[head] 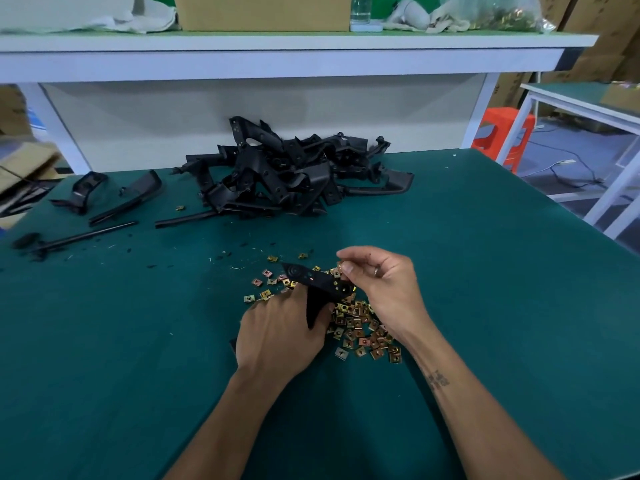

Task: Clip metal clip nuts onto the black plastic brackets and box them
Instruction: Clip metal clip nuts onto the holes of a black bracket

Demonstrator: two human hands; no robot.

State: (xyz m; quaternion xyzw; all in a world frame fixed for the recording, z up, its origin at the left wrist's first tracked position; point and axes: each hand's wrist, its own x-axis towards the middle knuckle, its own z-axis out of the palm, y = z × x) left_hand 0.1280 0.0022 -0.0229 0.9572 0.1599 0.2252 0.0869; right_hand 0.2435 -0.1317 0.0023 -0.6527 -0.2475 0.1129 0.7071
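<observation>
Gripped in the left hand (277, 336), fingers curled round its stem, the black bracket (317, 284) is held just above the loose clip nuts (360, 332). One clip nut (341, 268) is pinched by the right hand (381, 282); it should be squared to the bracket's edge, then pushed fully home.

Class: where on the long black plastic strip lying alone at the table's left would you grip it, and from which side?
Grip the long black plastic strip mid-length, from above, pinching across its narrow width: it lies flat on the green table, sides exposed.
</observation>
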